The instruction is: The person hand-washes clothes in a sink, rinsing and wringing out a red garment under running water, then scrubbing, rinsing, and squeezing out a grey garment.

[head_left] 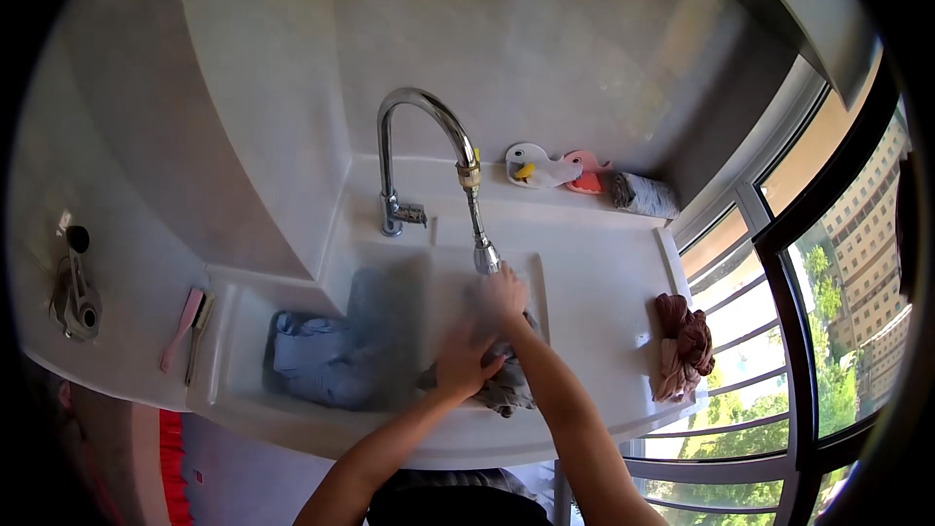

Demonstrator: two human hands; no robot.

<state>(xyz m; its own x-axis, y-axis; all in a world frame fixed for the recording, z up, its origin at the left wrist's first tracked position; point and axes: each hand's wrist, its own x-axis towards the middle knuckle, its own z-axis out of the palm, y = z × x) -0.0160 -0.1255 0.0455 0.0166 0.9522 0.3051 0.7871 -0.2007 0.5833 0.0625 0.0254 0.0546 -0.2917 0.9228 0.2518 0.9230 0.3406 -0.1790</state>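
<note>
A dark, wet, bunched cloth (pixel 508 392) lies on the washboard part of the white sink (pixel 604 273), under the faucet. My left hand (pixel 466 362) presses on this cloth with its fingers apart, partly smeared by motion. Just below the spray head (pixel 487 258) of the chrome faucet (pixel 429 97) is my right hand (pixel 504 294); its fingers are blurred, and what they hold, if anything, cannot be made out. Light blue clothing (pixel 326 360) soaks in cloudy water in the basin to the left.
Two brushes, one pink (pixel 181 331) and one brown (pixel 199 339), rest on the left ledge. Reddish-brown cloths (pixel 684 341) lie at the sink's right edge. Whale-shaped holders (pixel 541 168) and a rolled grey cloth (pixel 645 195) stand along the back ledge. Windows (pixel 740 331) are on the right.
</note>
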